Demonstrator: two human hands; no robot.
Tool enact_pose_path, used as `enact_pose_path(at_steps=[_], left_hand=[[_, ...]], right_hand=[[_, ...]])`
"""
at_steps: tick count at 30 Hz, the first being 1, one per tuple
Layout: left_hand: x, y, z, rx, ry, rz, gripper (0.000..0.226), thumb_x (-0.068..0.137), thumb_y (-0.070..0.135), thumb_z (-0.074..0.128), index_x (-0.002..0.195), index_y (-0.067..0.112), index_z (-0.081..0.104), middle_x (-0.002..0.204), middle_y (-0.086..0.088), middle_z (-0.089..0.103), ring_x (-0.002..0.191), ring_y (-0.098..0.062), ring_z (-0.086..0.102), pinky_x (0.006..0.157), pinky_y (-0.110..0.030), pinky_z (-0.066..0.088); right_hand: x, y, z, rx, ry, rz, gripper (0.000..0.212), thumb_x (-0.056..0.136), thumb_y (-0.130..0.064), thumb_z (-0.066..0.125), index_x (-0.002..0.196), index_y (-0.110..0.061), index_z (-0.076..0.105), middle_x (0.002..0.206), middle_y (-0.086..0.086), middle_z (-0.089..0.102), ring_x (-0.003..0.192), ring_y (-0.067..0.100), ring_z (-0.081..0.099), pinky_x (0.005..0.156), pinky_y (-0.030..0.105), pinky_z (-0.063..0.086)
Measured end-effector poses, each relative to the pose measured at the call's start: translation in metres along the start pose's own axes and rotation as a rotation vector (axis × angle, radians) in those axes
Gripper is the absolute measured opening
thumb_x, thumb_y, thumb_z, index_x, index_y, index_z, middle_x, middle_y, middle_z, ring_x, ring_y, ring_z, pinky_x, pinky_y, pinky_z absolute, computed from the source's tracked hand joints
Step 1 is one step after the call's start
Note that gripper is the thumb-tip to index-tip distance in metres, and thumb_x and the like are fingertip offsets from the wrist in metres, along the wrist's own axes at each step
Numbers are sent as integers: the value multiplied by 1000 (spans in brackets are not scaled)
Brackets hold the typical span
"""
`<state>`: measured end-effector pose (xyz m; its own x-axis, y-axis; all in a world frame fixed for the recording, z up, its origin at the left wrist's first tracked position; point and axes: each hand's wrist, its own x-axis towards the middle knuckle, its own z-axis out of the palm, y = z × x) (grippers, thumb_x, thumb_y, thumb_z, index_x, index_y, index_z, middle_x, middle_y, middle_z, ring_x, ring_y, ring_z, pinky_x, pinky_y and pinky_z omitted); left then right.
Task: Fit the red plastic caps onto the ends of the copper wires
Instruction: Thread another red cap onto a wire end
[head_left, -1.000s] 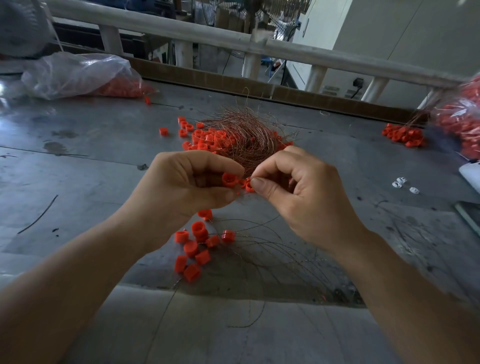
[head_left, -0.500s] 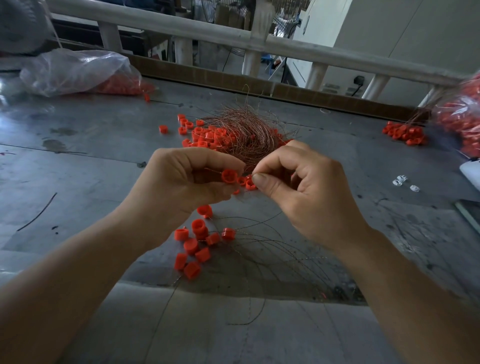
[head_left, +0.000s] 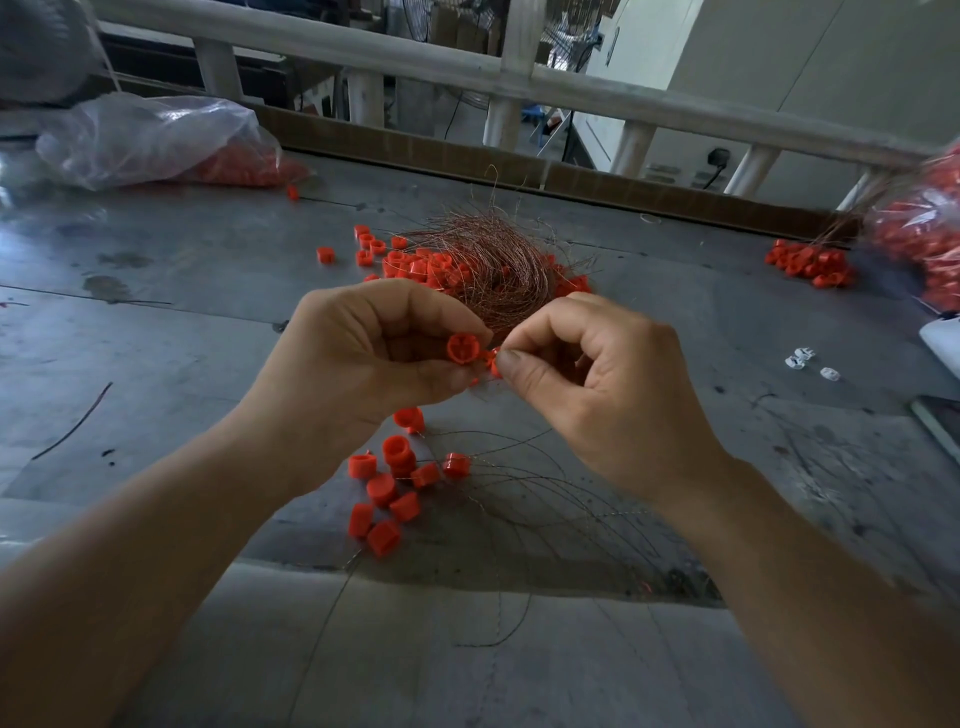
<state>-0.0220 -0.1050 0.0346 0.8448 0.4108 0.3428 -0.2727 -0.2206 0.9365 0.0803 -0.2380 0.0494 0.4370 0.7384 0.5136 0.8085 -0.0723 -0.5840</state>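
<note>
Grey bench (head_left: 208, 322); left hand (head_left: 363, 364) pinches cap (head_left: 462, 348), right hand (head_left: 587, 384) pinches wire, barely visible; best align wire tip with cap hole, push straight

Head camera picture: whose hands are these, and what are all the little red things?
The camera sits on a person's head and looks down, so you see that person's own two arms. The left hand pinches one red plastic cap between thumb and fingers. The right hand pinches a smaller red bit right beside it; any wire there is too thin to see. Behind the hands, on the grey table, lies a tangle of copper wires with loose caps around it. A closer heap of caps lies among thin wires. A plastic bag holding more sits far left.
</note>
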Motion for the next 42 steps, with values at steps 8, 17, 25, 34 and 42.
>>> enact_pose_path(at_steps=[8, 17, 25, 34, 42], left_hand=[[0, 0, 1, 58, -8, 7, 25, 53, 15, 67, 78, 16, 66, 86, 0, 72, 70, -5, 68, 65, -13, 52], [-1, 0, -4, -86, -1, -28, 31, 51, 14, 70, 81, 18, 73, 83, -1, 74, 76, -11, 70, 68, -16, 53], [-1, -1, -4, -248, -68, -86, 32, 65, 3, 63, 93, 17, 70, 88, -4, 74, 84, -18, 70, 71, -17, 53], [-1, 1, -9, -284, -77, -107, 29, 58, 7, 72, 85, 15, 75, 86, -6, 73, 83, -18, 70, 69, -19, 54], [-1, 6, -9, -453, -138, -142, 25, 53, 6, 66, 76, 12, 75, 82, -7, 73, 74, -14, 70, 62, -19, 55]], right_hand=[[0, -1, 0, -1, 4, -1, 9, 78, -12, 66, 70, -13, 64, 66, -10, 53, 65, 9, 50, 55, 13, 40], [0, 0, -1, -24, 17, 25, 11, 78, -10, 68, 69, -13, 64, 66, -6, 55, 64, 12, 51, 54, 15, 40], [2, 1, -4, -30, 33, 17, 11, 78, -12, 66, 68, -16, 62, 67, -6, 55, 64, 11, 50, 55, 15, 41], [2, -1, -7, -13, 8, 8, 9, 79, -10, 64, 72, -17, 65, 68, -9, 55, 66, 5, 51, 57, 10, 38], [5, -2, -12, 258, -44, 137, 24, 78, 0, 66, 78, -22, 57, 69, -6, 57, 63, 4, 53, 59, 15, 46]])
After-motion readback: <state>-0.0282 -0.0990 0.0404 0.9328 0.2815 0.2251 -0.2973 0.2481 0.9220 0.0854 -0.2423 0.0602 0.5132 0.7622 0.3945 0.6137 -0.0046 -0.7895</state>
